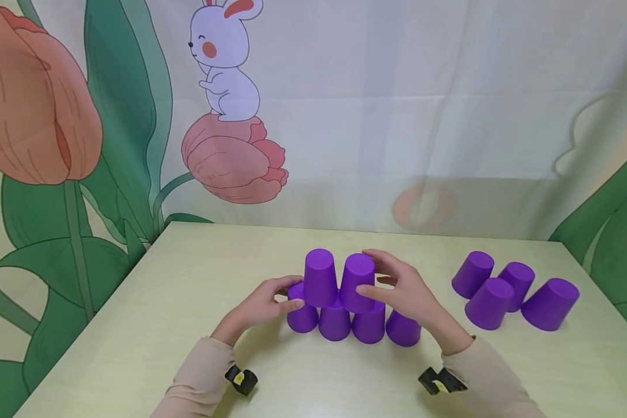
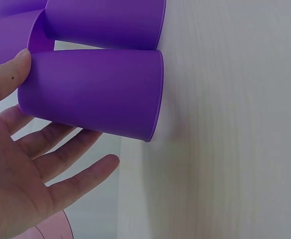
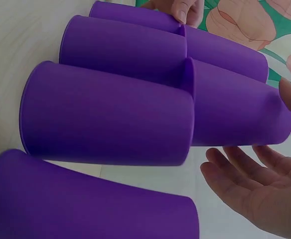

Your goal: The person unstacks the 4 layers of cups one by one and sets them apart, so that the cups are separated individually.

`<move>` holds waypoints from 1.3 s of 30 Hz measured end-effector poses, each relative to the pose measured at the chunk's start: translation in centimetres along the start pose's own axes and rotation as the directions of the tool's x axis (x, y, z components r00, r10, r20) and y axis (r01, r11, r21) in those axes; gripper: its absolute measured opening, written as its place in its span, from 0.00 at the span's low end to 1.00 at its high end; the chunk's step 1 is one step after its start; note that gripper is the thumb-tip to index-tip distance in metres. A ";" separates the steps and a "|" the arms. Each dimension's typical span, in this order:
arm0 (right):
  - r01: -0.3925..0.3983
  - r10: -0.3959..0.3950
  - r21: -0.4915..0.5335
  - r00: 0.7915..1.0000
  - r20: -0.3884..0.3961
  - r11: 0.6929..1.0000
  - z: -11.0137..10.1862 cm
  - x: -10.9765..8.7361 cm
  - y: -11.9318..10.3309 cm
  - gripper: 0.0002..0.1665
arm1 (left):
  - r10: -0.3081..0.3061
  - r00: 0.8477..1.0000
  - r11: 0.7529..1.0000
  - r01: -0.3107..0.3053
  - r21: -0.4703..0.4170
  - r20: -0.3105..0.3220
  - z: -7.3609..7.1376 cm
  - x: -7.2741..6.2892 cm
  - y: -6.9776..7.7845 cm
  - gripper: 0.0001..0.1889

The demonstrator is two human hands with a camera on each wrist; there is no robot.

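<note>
Several upside-down purple cups stand in a bottom row, with two more upside down on top. My left hand (image 1: 263,303) holds the leftmost bottom cup (image 2: 93,92) near its narrow upper end, thumb on one side and fingers around the other. The upper left cup (image 1: 320,281) rests just beside that thumb. On the right, my right hand (image 1: 404,287) holds the upper right cup (image 3: 235,107) between thumb and fingers near its top. That cup straddles two bottom cups beneath it. The rightmost bottom cup (image 1: 403,331) has nothing on top and sits below my right hand.
At the right of the pale wooden table (image 1: 230,249) stands a loose group of upside-down purple cups (image 1: 488,305). Behind the table's far edge hangs a curtain (image 1: 355,116) printed with a rabbit and tulips. A small black camera (image 1: 242,380) sits at my left wrist.
</note>
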State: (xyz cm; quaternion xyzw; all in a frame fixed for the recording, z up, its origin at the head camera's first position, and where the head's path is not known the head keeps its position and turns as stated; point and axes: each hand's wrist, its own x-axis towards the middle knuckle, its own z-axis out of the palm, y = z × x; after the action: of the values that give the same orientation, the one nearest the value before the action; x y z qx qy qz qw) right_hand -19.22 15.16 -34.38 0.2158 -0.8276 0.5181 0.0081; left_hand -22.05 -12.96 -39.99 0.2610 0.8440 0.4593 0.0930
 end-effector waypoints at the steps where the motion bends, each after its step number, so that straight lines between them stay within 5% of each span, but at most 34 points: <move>1: 0.000 0.000 0.005 1.000 -0.001 1.000 0.1 0.0 0.0 0.35 | 0.000 1.000 1.000 0.000 -0.001 0.001 0.0 0.0 0.0 0.25; 39: 0.005 -0.005 -0.003 1.000 -0.027 1.000 -0.5 -2.1 -1.3 0.31 | -0.020 1.000 1.000 0.020 0.017 -0.003 0.0 0.0 0.1 0.25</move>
State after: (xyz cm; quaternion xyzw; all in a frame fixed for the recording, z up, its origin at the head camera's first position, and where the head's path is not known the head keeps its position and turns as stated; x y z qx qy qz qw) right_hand -16.94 15.89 -33.54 0.2110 -0.8275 0.5199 0.0210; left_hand -21.99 -12.88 -39.92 0.2527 0.8506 0.4513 0.0941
